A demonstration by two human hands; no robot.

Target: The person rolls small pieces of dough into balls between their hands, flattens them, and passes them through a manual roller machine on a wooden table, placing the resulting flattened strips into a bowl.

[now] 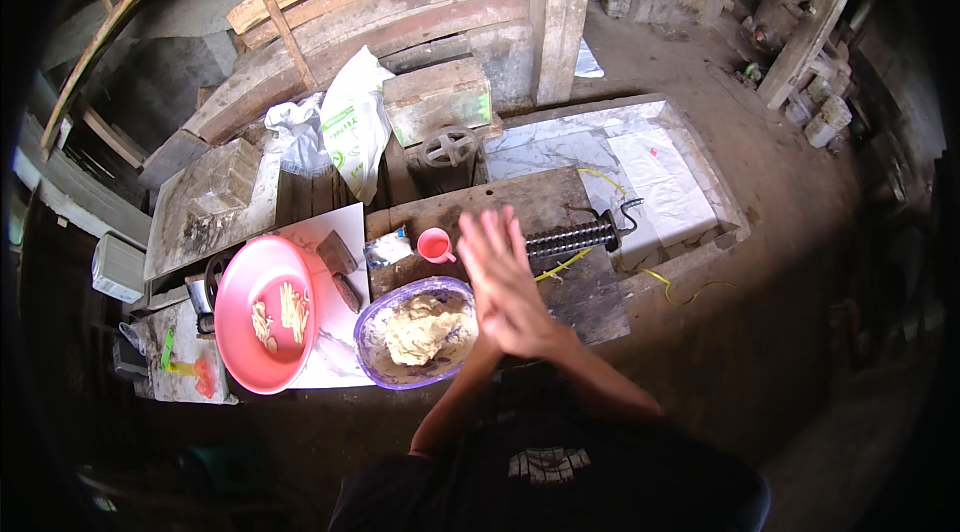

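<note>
Head cam looking straight down, and I've got both hands pressed palm to palm a bit right of frame centre, fingers stretched out and pointing toward the upper left. The right hand [503,284] is the one on top and facing the lens; the left hand [478,250] is mostly hidden behind it, only its fingertips poking out at the upper left edge. Nothing is pinched between them as far as I can tell, though the contact zone is a bit motion-blurred.

The lump of pale dough [425,328] sits in a clear purple-rimmed bowl [372,352] just left of and slightly below the hands, nearly under the left forearm. So the left hand is the nearer one, and the dough lies down-left from the palms. Its long axis is hard to call; it looks roughly round.

Around it: a small pink cup [435,246] just above the bowl, a pink basin [266,315] with a few pale strips further left on a white sheet, and a ribbed dark roller [572,236] on the wooden board [520,200] to the upper right of the fingertips.
</note>
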